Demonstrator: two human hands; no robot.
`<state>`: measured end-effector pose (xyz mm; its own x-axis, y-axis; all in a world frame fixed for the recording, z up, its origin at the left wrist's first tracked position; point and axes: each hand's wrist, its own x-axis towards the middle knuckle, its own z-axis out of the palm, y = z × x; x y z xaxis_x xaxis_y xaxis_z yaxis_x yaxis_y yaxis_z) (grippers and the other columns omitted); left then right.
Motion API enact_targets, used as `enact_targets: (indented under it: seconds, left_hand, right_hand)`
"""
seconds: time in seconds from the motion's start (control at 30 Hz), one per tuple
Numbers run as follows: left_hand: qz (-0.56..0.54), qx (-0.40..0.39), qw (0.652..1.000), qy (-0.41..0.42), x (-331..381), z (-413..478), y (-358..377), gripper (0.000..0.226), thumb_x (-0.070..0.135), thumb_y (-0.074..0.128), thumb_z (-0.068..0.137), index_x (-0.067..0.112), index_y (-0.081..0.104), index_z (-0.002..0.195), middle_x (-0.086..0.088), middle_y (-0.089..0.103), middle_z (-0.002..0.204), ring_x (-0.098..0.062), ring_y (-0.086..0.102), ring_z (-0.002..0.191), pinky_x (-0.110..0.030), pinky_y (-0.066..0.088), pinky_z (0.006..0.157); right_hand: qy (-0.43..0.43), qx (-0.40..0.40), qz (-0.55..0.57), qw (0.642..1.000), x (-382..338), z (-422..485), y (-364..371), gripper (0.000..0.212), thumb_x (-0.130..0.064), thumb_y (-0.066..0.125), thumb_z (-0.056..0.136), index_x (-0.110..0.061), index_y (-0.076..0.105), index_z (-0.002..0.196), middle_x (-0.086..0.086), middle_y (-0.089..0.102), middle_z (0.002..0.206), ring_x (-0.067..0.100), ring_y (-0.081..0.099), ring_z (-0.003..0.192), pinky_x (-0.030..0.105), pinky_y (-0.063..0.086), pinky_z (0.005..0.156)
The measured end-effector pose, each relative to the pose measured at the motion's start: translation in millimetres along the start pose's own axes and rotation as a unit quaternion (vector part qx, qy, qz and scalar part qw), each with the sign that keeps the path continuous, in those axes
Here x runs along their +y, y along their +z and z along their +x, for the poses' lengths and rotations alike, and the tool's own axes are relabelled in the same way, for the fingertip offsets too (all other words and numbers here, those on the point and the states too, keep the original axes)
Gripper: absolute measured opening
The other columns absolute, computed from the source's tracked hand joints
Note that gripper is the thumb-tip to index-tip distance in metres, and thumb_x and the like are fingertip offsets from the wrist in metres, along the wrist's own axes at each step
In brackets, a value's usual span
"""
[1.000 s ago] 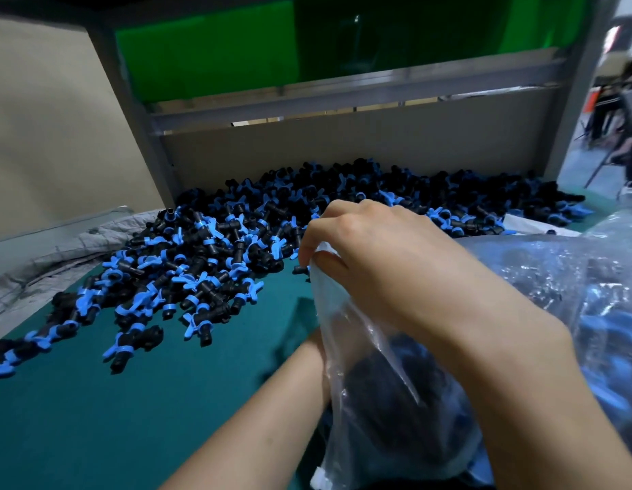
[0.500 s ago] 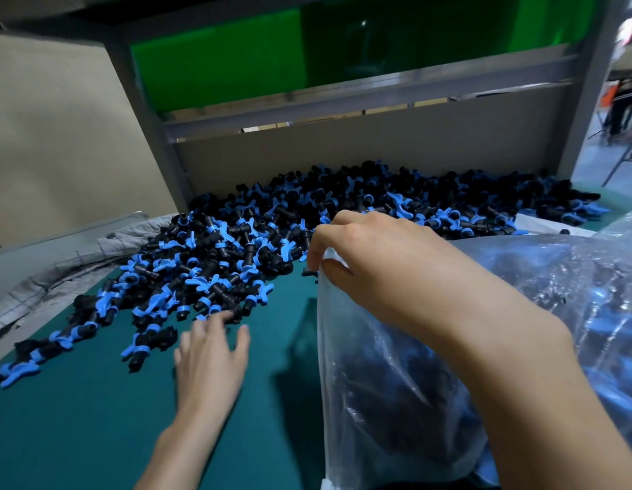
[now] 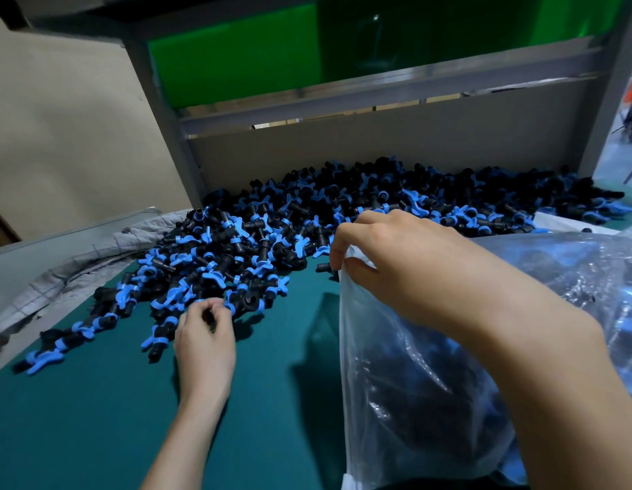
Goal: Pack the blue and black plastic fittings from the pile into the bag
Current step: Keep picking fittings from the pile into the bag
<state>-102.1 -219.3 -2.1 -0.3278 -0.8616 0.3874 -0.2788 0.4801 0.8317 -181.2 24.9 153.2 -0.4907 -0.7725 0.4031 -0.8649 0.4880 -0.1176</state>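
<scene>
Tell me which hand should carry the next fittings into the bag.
Left. The left hand curls its fingers on fittings at the pile's near edge; the right hand pinches the bag's rim, holding its mouth up.

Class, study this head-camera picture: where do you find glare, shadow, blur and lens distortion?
Head view: glare streaks the bag; the bag casts a dark shadow on the green mat; the wide lens tilts the frame post; the left hand, pinching a fitting, is slightly blurred.

1 left hand (image 3: pixel 205 344), 1 right hand (image 3: pixel 406 263), 1 bag (image 3: pixel 406 390), 1 pile (image 3: pixel 343 203) of fittings (image 3: pixel 215 267)
</scene>
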Motion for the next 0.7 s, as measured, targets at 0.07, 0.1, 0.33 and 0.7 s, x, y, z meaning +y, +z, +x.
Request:
enact_targets:
  seconds: [0.07, 0.1, 0.33, 0.7]
  left_hand:
    - [-0.032, 0.002, 0.999, 0.011, 6, -2, 0, 0.015, 0.03, 0.048, 0.097, 0.025, 0.062, 0.1, -0.008, 0.065, 0.101, -0.028, 0.057, 0.09, -0.044, 0.048, 0.084]
    - [-0.044, -0.002, 0.999, 0.017, 7, -3, 0, 0.015, 0.03, 0.049, 0.097, 0.026, 0.063, 0.1, -0.008, 0.065, 0.101, -0.025, 0.057, 0.086, -0.041, 0.047, 0.081]
    - [-0.167, -0.023, 0.985, -0.033, 16, -8, 0, 0.011, 0.027, 0.054, 0.098, 0.023, 0.064, 0.096, 0.007, 0.062, 0.08, -0.003, 0.052, 0.066, -0.018, 0.043, 0.063]
    - [-0.591, -0.131, 0.684, -0.408, 24, -2, 3, 0.018, 0.017, 0.046, 0.103, 0.008, 0.055, 0.089, -0.002, 0.056, 0.077, -0.01, 0.048, 0.071, -0.025, 0.044, 0.071]
  right_hand:
    - [0.001, -0.001, 0.0, 1.0, 0, 0, -1, 0.019, -0.032, 0.036, 0.103, -0.041, 0.052, 0.109, -0.012, 0.052, 0.112, 0.017, 0.046, 0.105, 0.02, 0.02, 0.056]
    - [0.001, -0.001, 0.001, 1.0, 0, 0, -1, 0.019, -0.033, 0.036, 0.103, -0.042, 0.052, 0.109, -0.012, 0.052, 0.113, 0.017, 0.046, 0.106, 0.024, 0.022, 0.056]
    - [0.0, 0.005, 0.0, 1.0, 0, 0, 0, 0.019, -0.034, 0.036, 0.103, -0.042, 0.052, 0.11, -0.012, 0.052, 0.115, 0.017, 0.046, 0.106, 0.031, 0.024, 0.064]
    - [-0.002, 0.008, 0.011, 1.0, 2, 1, 2, 0.018, -0.035, 0.037, 0.103, -0.044, 0.052, 0.109, -0.014, 0.052, 0.116, 0.016, 0.047, 0.106, 0.032, 0.027, 0.069]
